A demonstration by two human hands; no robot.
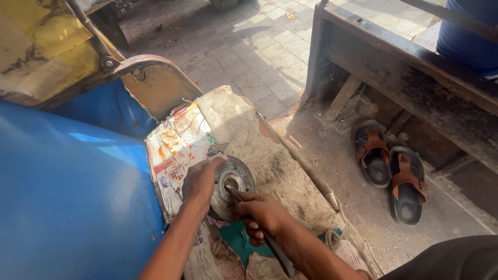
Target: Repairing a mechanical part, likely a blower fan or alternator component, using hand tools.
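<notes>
A round grey metal disc with a central hub (236, 179) lies on a worn, dusty padded surface (259, 145). My left hand (199, 179) rests on the disc's left edge and holds it down. My right hand (262, 215) grips a thin dark metal tool (275, 249) whose tip pokes into the disc's hub. Crumpled printed paper (176, 145) lies under and left of the disc.
A large blue drum (67, 197) fills the left side. A pair of black and brown sandals (391, 171) sits on the dusty floor to the right, beside a rusty metal frame (394, 67). Paved ground (249, 46) lies beyond.
</notes>
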